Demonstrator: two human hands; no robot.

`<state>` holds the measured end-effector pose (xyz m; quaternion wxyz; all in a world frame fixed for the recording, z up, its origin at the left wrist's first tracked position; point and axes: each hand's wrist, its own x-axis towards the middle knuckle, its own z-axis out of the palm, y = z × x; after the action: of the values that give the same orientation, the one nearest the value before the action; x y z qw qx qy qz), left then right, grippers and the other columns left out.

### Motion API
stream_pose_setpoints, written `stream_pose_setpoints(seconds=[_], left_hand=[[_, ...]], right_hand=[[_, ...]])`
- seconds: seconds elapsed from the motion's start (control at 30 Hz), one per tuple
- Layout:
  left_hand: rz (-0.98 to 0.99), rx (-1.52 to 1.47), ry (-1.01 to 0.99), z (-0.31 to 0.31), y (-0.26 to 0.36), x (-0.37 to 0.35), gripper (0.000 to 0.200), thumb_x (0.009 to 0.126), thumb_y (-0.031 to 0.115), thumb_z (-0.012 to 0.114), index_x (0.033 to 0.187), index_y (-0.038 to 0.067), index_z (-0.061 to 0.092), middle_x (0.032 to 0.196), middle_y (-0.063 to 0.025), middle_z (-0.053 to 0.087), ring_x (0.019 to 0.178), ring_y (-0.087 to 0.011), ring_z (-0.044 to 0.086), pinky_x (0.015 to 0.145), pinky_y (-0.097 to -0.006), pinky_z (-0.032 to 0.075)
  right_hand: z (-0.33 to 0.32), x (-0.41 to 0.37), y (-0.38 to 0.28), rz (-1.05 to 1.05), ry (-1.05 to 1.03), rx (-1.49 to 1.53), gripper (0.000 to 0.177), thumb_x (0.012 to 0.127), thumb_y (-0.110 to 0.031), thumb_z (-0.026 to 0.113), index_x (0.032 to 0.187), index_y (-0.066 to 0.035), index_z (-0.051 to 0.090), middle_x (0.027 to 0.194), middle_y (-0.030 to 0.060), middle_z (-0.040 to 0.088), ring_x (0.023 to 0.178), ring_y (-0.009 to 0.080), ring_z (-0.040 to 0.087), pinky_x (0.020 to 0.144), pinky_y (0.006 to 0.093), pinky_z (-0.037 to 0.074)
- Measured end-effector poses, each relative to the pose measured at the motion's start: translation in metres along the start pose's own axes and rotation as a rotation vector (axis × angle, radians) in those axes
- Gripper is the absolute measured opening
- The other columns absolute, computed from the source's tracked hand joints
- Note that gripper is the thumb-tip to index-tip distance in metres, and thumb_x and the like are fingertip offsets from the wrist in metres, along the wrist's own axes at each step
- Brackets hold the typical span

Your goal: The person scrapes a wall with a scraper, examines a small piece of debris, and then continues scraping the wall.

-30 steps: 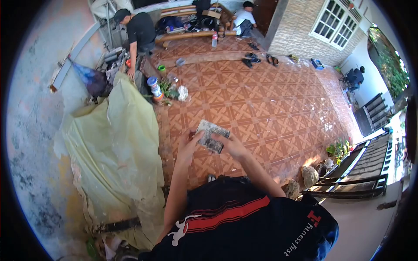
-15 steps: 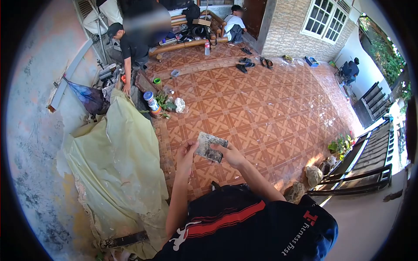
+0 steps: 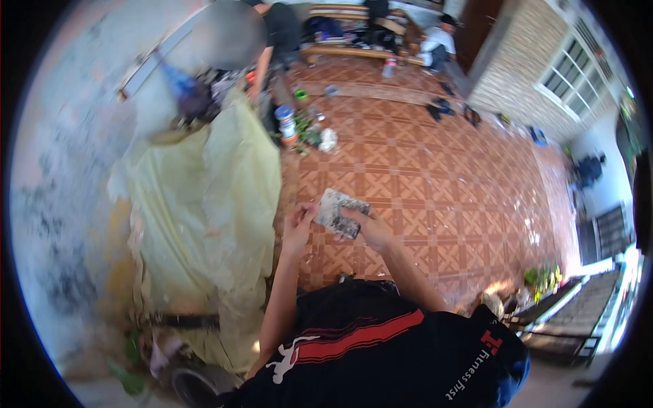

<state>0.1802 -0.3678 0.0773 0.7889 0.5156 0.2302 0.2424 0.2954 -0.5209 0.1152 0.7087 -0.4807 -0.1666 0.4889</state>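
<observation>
A flat rectangular piece (image 3: 335,207), pale grey with black mottled stains, is in front of my torso above the tiled floor. My right hand (image 3: 371,228) grips its right side, thumb across the top face and fingers underneath. At the left edge my left hand (image 3: 300,221) is closed, its curled fingertips pinching right at the rim. The piece's underside is hidden from me.
A yellowish tarp (image 3: 204,204) drapes over a heap along the left wall. Beyond it, a person's arm (image 3: 260,71) reaches down near stacked tubs (image 3: 286,124) and a plant (image 3: 309,132). Another person (image 3: 437,47) sits by a wooden bench (image 3: 340,51). Sandals (image 3: 441,107) lie on the floor.
My view has turned left and down, so the scene shifts right and up, with some blur. Both hands keep nearly the same pose around the rectangular piece.
</observation>
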Motion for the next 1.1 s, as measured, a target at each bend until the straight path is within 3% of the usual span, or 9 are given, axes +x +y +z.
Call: stream_pose_setpoints(seconds=[0.07,0.17,0.4,0.7,0.8,0.9,1.1], left_hand=[[0.015,-0.027,0.034,-0.024,0.007,-0.001,0.011,0.094,0.013,0.061,0.094,0.003,0.065,0.085,0.0015,0.064,0.081,-0.0061,0.055,0.072,-0.0216,0.042],[0.044,0.057,0.156,-0.056,0.033,-0.013,0.013,0.094,0.015,0.06,0.094,0.003,0.065,0.083,0.0014,0.064,0.078,-0.006,0.054,0.07,-0.0212,0.04],[0.075,0.094,0.397,-0.158,0.075,-0.034,0.017,0.094,0.023,0.06,0.095,0.007,0.066,0.085,0.002,0.064,0.073,-0.0055,0.049,0.068,-0.0215,0.038],[0.205,0.131,0.374,-0.25,0.148,-0.056,0.027,0.092,0.015,0.061,0.117,0.005,0.064,0.098,0.0017,0.065,0.081,-0.0057,0.052,0.071,-0.0231,0.039],[0.228,0.106,0.464,-0.286,0.152,-0.07,0.027,0.091,0.011,0.061,0.117,0.003,0.064,0.099,0.0005,0.062,0.084,-0.0061,0.054,0.076,-0.0249,0.041],[0.291,0.22,0.643,-0.32,0.143,-0.084,0.025,0.088,0.011,0.067,0.113,0.006,0.067,0.102,-0.0011,0.06,0.07,-0.0063,0.049,0.065,-0.0215,0.041],[0.289,0.207,0.88,-0.377,0.116,-0.094,0.017,0.086,0.01,0.071,0.102,0.005,0.07,0.102,-0.0013,0.056,0.068,-0.0061,0.048,0.062,-0.0203,0.04]], right_hand=[[0.018,0.014,0.003,0.025,-0.043,0.002,0.031,0.092,-0.017,0.059,0.115,0.003,0.058,0.097,0.0153,0.068,0.074,0.0233,0.069,0.058,0.0339,0.057],[0.053,0.034,0.002,0.077,-0.069,-0.036,0.027,0.093,-0.02,0.058,0.106,0.003,0.061,0.084,0.012,0.069,0.067,0.0214,0.068,0.058,0.0317,0.055],[0.134,0.1,0.031,0.194,-0.241,-0.053,0.025,0.093,-0.019,0.057,0.106,0.003,0.061,0.085,0.0124,0.069,0.066,0.0225,0.068,0.06,0.0331,0.056],[0.26,0.17,0.093,0.249,-0.415,-0.125,0.026,0.091,-0.019,0.06,0.105,0.003,0.061,0.083,0.0106,0.068,0.063,0.0215,0.066,0.056,0.0325,0.055],[0.298,0.186,0.107,0.28,-0.511,-0.125,0.025,0.09,-0.018,0.06,0.104,0.003,0.061,0.083,0.0105,0.068,0.063,0.021,0.066,0.055,0.0321,0.054],[0.331,0.198,0.126,0.305,-0.56,-0.148,0.024,0.09,-0.017,0.059,0.105,0.003,0.06,0.083,0.0103,0.068,0.062,0.0201,0.066,0.055,0.0319,0.053],[0.37,0.212,0.163,0.404,-0.672,-0.241,0.026,0.092,-0.015,0.059,0.111,0.002,0.058,0.089,0.0107,0.068,0.067,0.02,0.068,0.055,0.0305,0.057]])
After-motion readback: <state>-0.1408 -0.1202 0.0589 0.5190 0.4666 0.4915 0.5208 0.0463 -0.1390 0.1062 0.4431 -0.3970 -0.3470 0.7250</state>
